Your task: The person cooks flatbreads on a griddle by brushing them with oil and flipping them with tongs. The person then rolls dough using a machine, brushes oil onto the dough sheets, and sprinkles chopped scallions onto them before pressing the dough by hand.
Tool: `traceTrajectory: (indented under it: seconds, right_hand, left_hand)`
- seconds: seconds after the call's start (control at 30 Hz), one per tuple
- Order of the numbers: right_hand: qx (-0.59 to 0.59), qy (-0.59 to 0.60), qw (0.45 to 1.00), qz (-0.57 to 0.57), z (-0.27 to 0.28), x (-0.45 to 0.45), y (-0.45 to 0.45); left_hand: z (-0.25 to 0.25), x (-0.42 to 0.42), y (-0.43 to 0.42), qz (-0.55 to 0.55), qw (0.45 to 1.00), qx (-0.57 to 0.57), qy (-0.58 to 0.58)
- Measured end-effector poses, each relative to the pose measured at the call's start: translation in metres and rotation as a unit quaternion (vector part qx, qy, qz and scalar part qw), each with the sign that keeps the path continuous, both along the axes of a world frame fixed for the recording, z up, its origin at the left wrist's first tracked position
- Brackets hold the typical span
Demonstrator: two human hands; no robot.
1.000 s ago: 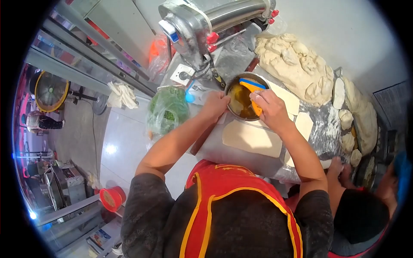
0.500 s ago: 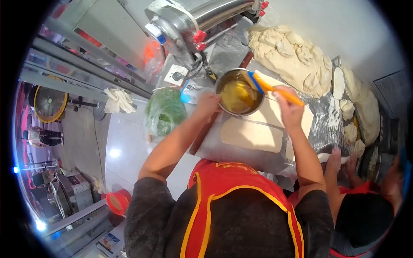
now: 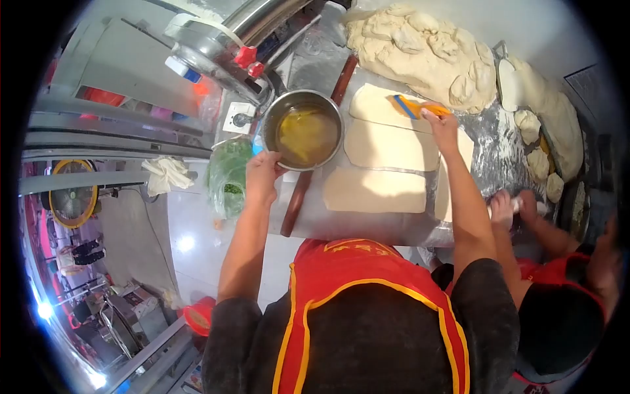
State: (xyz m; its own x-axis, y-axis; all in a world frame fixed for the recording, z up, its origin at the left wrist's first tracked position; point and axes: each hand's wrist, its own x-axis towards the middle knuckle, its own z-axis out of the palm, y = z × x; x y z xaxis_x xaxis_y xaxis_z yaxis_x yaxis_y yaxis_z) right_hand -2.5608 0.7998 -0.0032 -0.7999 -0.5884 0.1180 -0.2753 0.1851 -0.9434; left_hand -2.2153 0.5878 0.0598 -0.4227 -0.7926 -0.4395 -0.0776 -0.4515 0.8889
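My left hand (image 3: 263, 172) grips the near-left rim of a metal pot (image 3: 268, 131) that has yellow oil (image 3: 303, 134) in it. The pot is held to the left of the dough sheets. In my right hand (image 3: 438, 125) is an orange pastry brush (image 3: 415, 107) with a blue band, its head down at the far dough sheet (image 3: 374, 105). Closer to me lie a middle dough sheet (image 3: 387, 146) and a near dough sheet (image 3: 374, 190), both flat. Another dough sheet (image 3: 445, 190) lies partly under my right forearm.
A large dough mass (image 3: 426, 56) sits at the back. A dark red rolling pin (image 3: 298, 205) lies left of the sheets. A dough roller machine (image 3: 216, 56) and a bag of greens (image 3: 228, 174) are further left. At right, a co-worker's hands (image 3: 504, 209) handle dough near small dough lumps (image 3: 538, 164).
My left hand has carried the pot to the left, off the dough sheets. The brush has left the pot and come down at the far sheet. The camera view has shifted too.
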Motion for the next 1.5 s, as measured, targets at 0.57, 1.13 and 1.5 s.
traceTrajectory:
  seconds: [0.57, 1.13, 1.5]
  right_hand:
    - [0.083, -0.027, 0.995, -0.053, 0.059, 0.079, 0.079]
    - [0.066, -0.079, 0.982, -0.161, 0.059, 0.106, 0.136]
    - [0.239, 0.243, 0.939, -0.038, 0.036, 0.058, 0.173]
  left_hand:
    - [-0.003, 0.007, -0.011, -0.018, 1.0, 0.0, -0.025]
    - [-0.007, 0.001, -0.028, -0.04, 0.999, -0.009, -0.028]
    - [-0.01, -0.021, -0.04, -0.021, 1.0, 0.006, 0.008]
